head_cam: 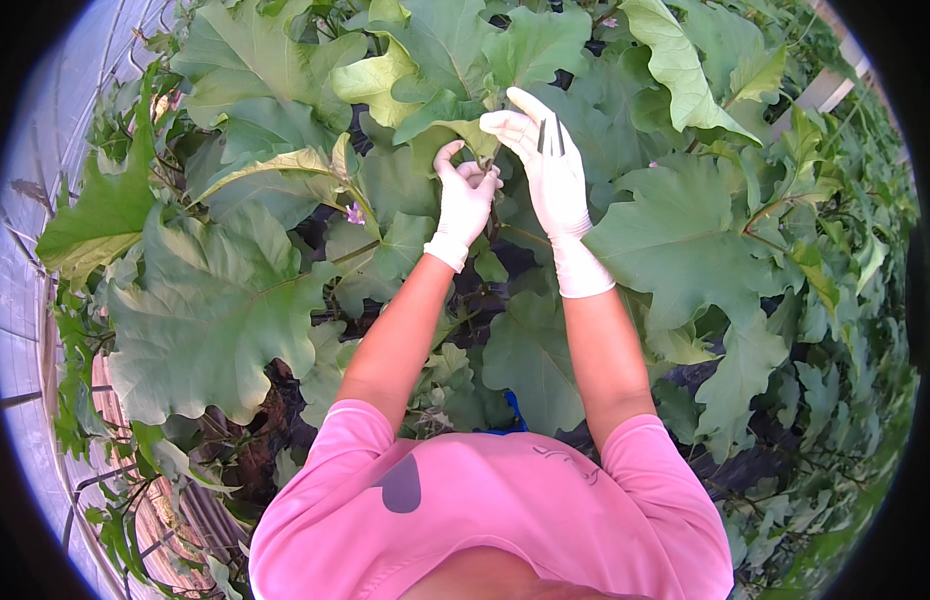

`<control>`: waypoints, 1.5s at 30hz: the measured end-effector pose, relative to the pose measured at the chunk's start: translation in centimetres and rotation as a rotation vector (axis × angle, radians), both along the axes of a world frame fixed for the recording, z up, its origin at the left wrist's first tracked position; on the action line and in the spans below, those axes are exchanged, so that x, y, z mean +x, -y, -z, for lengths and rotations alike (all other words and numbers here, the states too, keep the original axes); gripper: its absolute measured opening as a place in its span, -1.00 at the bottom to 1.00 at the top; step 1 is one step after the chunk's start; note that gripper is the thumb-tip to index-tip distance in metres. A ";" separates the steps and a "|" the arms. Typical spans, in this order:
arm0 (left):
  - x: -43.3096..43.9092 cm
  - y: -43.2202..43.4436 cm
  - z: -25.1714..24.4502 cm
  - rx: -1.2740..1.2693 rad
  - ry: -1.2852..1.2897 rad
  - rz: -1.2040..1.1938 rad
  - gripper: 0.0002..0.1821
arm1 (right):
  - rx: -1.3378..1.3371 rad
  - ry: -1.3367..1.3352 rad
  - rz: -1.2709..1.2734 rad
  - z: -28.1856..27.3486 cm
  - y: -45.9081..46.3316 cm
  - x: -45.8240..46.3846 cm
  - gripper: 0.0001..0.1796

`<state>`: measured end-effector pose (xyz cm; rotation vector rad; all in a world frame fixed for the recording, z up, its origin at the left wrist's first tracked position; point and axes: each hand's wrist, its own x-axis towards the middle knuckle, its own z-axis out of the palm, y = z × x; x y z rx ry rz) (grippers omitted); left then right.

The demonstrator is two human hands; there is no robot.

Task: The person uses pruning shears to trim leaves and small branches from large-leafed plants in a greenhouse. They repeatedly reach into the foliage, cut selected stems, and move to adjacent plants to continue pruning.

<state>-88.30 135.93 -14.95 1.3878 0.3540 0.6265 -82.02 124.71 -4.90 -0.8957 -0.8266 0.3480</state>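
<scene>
Both my hands wear white gloves and are raised among large lobed eggplant leaves. My left hand (466, 191) has its fingers closed at a plant stem (489, 161), just below a curled green leaf (465, 135); the exact grip is partly hidden by the fingers. Close on the right, my right hand (543, 157) is upright with its fingers extended beside that leaf. Two thin dark bars (552, 138) show against the back of this hand; whether they are marks or parts of a tool is unclear. A purple flower (355, 214) hangs left of my left hand.
Broad eggplant leaves (209, 307) surround my arms, with dark ground sheeting (742, 465) between plants. A translucent plastic greenhouse wall (22, 330) with thin bars curves along the left. A pale post (829, 86) stands at the upper right. Something blue (516, 411) lies low near my body.
</scene>
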 end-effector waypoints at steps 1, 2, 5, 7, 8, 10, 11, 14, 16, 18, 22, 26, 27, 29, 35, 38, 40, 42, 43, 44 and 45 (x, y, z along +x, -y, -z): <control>-0.5 0.0 0.2 -0.021 0.007 -0.006 -0.37 | -0.010 -0.061 -0.010 0.0 0.3 -0.1 -0.39; -1.1 -0.7 0.1 0.052 -0.140 0.058 -0.47 | -0.053 -0.047 0.019 0.0 0.6 -0.2 -0.40; -2.9 -1.2 0.4 -0.107 -0.172 0.239 -0.62 | -0.011 -0.046 0.043 0.2 0.8 -0.1 -0.43; -3.7 -1.2 0.6 -0.265 -0.107 0.314 -0.63 | 0.025 -0.082 0.044 0.3 0.7 0.2 -0.45; -3.9 -1.2 0.6 -0.299 -0.087 0.340 -0.60 | 0.045 -0.099 0.038 0.3 0.6 0.3 -0.46; -4.0 -1.0 0.9 -0.338 -0.069 0.356 -0.57 | 0.038 -0.157 0.021 0.1 0.3 0.4 -0.50; -3.9 -0.8 1.1 -0.156 -0.100 0.288 -0.57 | 0.002 -0.106 0.021 0.0 0.2 0.3 -0.50; -3.5 0.2 1.9 0.309 -0.176 0.172 -0.57 | -0.067 0.009 0.031 -0.5 -0.1 0.0 -0.49; -3.2 1.6 2.5 1.006 -0.156 -0.146 -0.53 | 0.011 -0.074 -0.113 -0.6 -0.1 -0.2 -0.50; -2.7 2.6 2.9 1.354 -0.195 -0.262 -0.47 | 0.056 -0.133 -0.229 -0.5 0.0 -0.2 -0.50; -2.5 3.2 2.6 0.572 -0.142 0.022 -0.25 | 0.122 -0.238 -0.271 0.1 0.4 0.5 -0.76; -3.9 2.3 1.4 0.380 -0.028 0.195 -0.38 | 0.354 -0.284 -0.473 0.6 1.0 1.8 -0.54; -4.3 2.1 1.1 0.452 -0.078 0.224 -0.39 | 0.412 -0.281 -0.532 0.8 1.2 1.9 -0.48; -5.1 2.0 0.3 0.607 -0.061 0.236 -0.41 | 0.323 -0.268 -0.572 1.4 1.6 2.5 -0.47; -10.0 2.4 -3.5 0.424 -0.252 0.305 -0.40 | 0.613 -0.362 -0.915 4.9 2.2 4.4 -0.34; -15.1 2.6 -5.1 0.327 -0.155 0.298 -0.35 | 0.594 -0.506 -0.643 6.1 2.6 6.2 -0.34; -19.2 2.3 -5.8 0.270 -0.068 0.296 -0.36 | 0.476 -0.608 -0.394 6.3 3.1 7.4 -0.40; -23.9 1.7 -6.5 0.384 -0.078 0.258 -0.39 | 0.384 -0.678 -0.168 6.2 3.4 7.9 -0.44; -26.2 1.3 -6.8 0.465 -0.074 0.216 -0.41 | 0.363 -0.677 -0.126 5.9 3.4 7.9 -0.46; -28.7 1.3 -7.1 0.521 -0.057 0.143 -0.45 | -0.059 -0.073 0.223 5.5 3.5 7.7 -0.48; -31.1 1.3 -7.3 0.421 -0.078 0.105 -0.50 | -0.502 0.555 0.774 5.2 3.1 7.3 -0.47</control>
